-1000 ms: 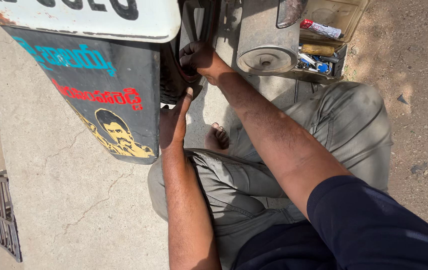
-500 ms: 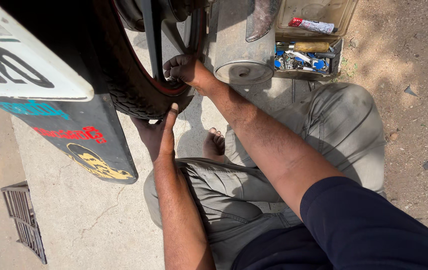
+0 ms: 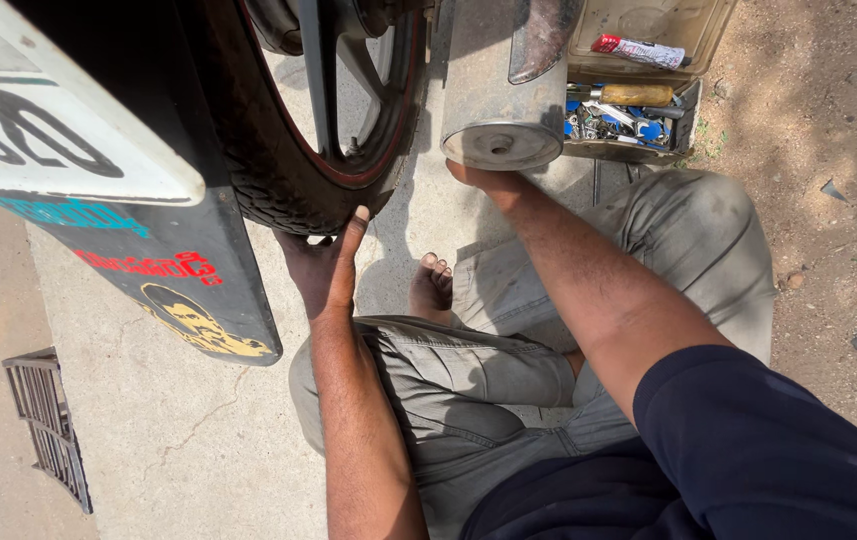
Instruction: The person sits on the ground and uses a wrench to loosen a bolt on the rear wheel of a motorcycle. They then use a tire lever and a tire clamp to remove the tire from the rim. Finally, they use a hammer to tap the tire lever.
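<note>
- Our left hand point(image 3: 323, 265) lies flat under the tyre point(image 3: 278, 185), fingers pressed together against the tread.
- Our right hand point(image 3: 483, 178) reaches beneath the exhaust point(image 3: 503, 110); we cannot tell its fingers.
- The wheel looks mounted, so the work seems midway.
- Room is tight: mudflap point(image 3: 163, 270) left, toolbox point(image 3: 633, 105) right, our knees below.

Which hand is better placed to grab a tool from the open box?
Right, probably. The right hand is under the exhaust muffler, close beside the open toolbox. The left hand is pressed against the rear tyre, farther from the box.
</note>
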